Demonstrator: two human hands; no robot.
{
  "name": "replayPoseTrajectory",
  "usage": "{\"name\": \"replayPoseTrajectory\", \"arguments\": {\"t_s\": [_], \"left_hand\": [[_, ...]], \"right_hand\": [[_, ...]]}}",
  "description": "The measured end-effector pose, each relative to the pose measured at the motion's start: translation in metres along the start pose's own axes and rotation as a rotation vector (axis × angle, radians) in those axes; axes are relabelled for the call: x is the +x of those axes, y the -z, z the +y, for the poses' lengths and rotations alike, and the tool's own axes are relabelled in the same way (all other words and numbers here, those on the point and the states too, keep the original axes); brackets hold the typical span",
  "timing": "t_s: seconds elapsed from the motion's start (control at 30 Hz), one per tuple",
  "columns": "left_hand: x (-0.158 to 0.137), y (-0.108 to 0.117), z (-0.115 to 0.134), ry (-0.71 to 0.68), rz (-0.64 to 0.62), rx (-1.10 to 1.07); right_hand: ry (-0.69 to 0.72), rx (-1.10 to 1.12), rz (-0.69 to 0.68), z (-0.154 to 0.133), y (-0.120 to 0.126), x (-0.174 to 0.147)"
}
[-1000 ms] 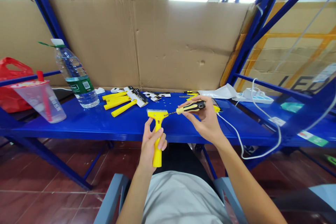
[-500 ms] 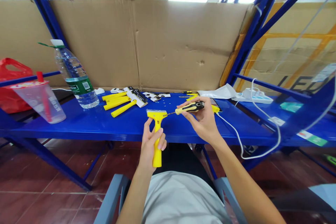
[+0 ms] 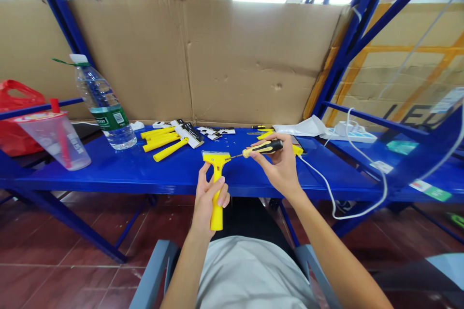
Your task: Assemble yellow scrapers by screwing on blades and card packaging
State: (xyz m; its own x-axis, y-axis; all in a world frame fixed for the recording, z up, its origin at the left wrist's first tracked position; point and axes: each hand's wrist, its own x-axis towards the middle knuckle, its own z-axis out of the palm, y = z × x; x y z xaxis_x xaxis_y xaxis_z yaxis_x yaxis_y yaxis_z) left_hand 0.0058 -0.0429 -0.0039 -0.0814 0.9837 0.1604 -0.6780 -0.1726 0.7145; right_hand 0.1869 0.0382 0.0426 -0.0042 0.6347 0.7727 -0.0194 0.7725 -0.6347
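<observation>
My left hand (image 3: 211,198) is closed around the handle of a yellow scraper (image 3: 217,159), which stands upright with its wide head on top. In my right hand (image 3: 282,166) is a black and pale-yellow screwdriver (image 3: 266,148), held nearly level. Its thin shaft points left, and the tip meets the right side of the scraper head. Whether the tip sits in a screw is too small to tell. Several tiny screws (image 3: 227,145) lie on the blue table (image 3: 152,181) beyond the scraper.
Several yellow scrapers (image 3: 170,150) with black-and-white cards lie left of centre. A water bottle (image 3: 108,111) and a plastic cup (image 3: 60,140) stand further left. At the right are a white cable (image 3: 328,186), a white bag (image 3: 302,126) and a power strip (image 3: 353,135). Cardboard (image 3: 253,67) closes the back.
The screwdriver handle and my right hand have shifted very slightly. The scraper in my left hand stays almost where it was, and the tip remains at its head.
</observation>
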Motion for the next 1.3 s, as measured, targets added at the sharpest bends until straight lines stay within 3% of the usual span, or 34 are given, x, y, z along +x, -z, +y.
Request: {"name": "replayPoseTrajectory", "arguments": {"t_s": [0.17, 0.37, 0.63, 1.3], "left_hand": [[-0.001, 0.000, 0.000, -0.002, 0.005, -0.007], [0.001, 0.000, -0.001, -0.001, -0.003, -0.029], [0.001, -0.002, -0.001, -0.002, 0.000, -0.046], [0.003, 0.000, -0.009, -0.046, -0.009, 0.006]], "right_hand": [[-0.031, -0.035, 0.094, 0.007, -0.002, 0.001], [-0.010, -0.033, 0.039, 0.001, 0.000, 0.002], [0.172, -0.039, 0.142, -0.026, -0.003, -0.001], [0.150, -0.030, 0.051, -0.024, -0.017, -0.012]]}}
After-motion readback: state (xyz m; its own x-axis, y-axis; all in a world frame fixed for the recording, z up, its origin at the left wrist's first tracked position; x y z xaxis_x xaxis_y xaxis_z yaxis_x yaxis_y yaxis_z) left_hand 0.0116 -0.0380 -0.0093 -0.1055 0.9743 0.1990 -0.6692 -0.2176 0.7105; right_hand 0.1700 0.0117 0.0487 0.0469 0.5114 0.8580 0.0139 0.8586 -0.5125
